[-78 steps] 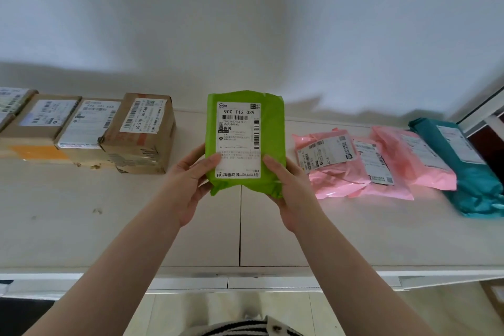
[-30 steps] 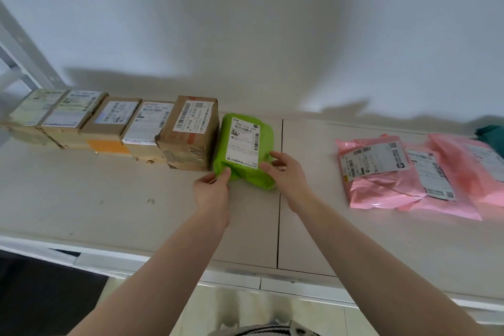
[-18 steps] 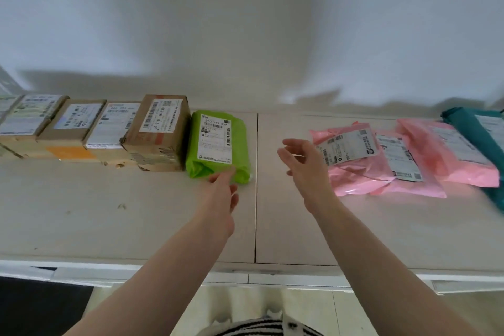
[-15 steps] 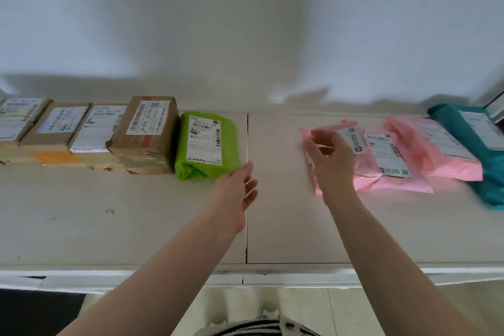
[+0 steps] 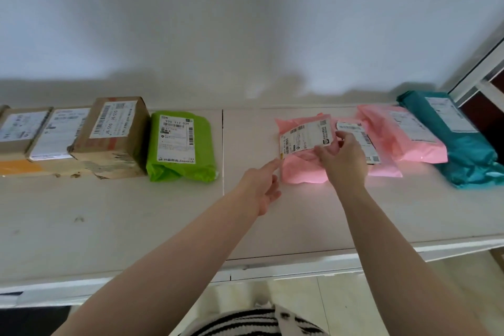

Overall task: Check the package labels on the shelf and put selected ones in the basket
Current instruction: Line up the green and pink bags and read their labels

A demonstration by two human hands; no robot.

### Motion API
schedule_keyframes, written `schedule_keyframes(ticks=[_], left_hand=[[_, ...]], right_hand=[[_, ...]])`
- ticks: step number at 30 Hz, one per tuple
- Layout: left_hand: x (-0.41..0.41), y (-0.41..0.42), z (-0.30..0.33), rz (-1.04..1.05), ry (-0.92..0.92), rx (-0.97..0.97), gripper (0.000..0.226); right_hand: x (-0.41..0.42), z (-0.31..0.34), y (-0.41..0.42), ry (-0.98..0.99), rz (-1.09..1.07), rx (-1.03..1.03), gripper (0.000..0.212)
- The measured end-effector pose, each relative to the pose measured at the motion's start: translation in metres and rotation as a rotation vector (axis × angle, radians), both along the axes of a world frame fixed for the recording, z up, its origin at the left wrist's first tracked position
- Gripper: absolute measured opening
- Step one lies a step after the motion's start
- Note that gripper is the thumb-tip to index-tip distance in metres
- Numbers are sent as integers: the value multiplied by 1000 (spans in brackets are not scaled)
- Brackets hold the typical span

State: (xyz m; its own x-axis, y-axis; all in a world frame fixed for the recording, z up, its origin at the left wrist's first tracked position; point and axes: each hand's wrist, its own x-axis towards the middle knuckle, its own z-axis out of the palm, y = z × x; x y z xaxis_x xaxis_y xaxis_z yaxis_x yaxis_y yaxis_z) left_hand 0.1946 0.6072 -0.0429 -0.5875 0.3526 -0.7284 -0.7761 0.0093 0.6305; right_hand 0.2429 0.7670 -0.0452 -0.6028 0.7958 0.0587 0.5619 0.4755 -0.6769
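Boxes (image 5: 109, 133): four. Mailers (image 5: 181, 144): five.

pink package (image 5: 302, 163) lifted, green package (image 5: 181, 161) flat — shelved

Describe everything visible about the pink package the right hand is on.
The pink package is a soft, crinkled plastic mailer lying on the shelf, leftmost of the pink ones. A white barcode label sits tilted on its top. The right hand grips its right side, thumb on the label; the left hand reaches its left edge with straight fingers.

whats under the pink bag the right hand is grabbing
The pink bag in the right hand overlaps a second pink bag and rests on the shelf. Anything beneath is covered.
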Motion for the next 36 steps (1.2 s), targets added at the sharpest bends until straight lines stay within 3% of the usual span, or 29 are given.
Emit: schedule_keyframes(ticks=[7, 11, 14, 19, 24, 26, 33, 36], left_hand=[[-5, -5, 3, 94, 4, 30, 29], [-6, -16, 7, 151, 21, 170, 41], [-9, -24, 8, 157, 89, 288, 58], [-13, -54, 16, 319, 298, 237, 47], [-19, -92, 29, 289, 416, 151, 26], [-20, -104, 35, 256, 454, 156, 28], [-25, -118, 53, 212, 536, 237, 41], [-24, -119, 56, 223, 536, 249, 38]], right_hand=[[-14, 6, -21, 253, -6, -150, 49], [-19, 18, -49, 444, -76, -332, 66], [-12, 23, -82, 571, 30, -460, 75], [0, 19, -113, 523, 185, -727, 78], [11, 34, -95, 520, 181, -868, 80], [15, 42, -87, 480, 219, -874, 83], [21, 56, -82, 489, 443, -910, 43], [19, 58, -81, 504, 464, -911, 37]])
